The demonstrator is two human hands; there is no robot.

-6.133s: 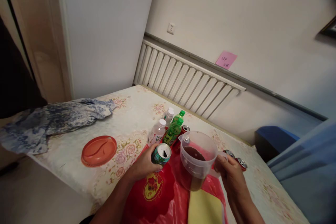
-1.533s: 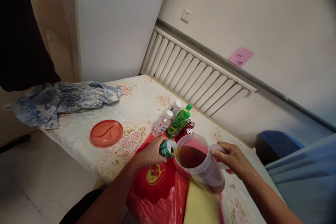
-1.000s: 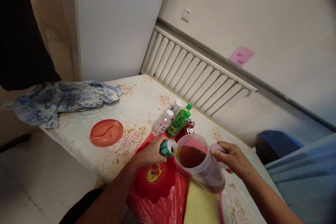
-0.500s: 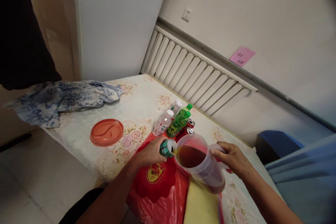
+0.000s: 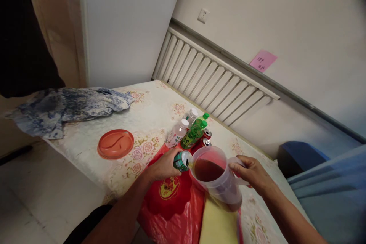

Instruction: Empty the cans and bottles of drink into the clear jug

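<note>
My left hand (image 5: 165, 166) is closed around a green drink can (image 5: 181, 161), tilted with its opened top over the rim of a clear plastic pitcher (image 5: 225, 190). A thin yellowish stream runs from the can's mouth into the pitcher. Brown liquid (image 5: 208, 170) stands inside it. The pitcher leans toward the can, and my right hand (image 5: 251, 171) grips its handle. Below the can lies a red scalloped tray (image 5: 171, 207) with a gold picture, on a red plastic bag (image 5: 187, 228). A yellow folded item (image 5: 219, 223) is under the pitcher.
Behind the can stand white-capped bottles (image 5: 176, 133), green bottles (image 5: 194, 135) and red cans (image 5: 207, 134). An orange divided plate (image 5: 116, 143) and a blue-white cloth (image 5: 85, 105) lie to the left on the flowered tablecloth (image 5: 154, 103). A radiator (image 5: 208, 72) runs along the wall.
The can and the pitcher keep nearly the same tilted pose, with liquid still pouring. The pitcher's base has shifted slightly left. Both hands keep their grip.
</note>
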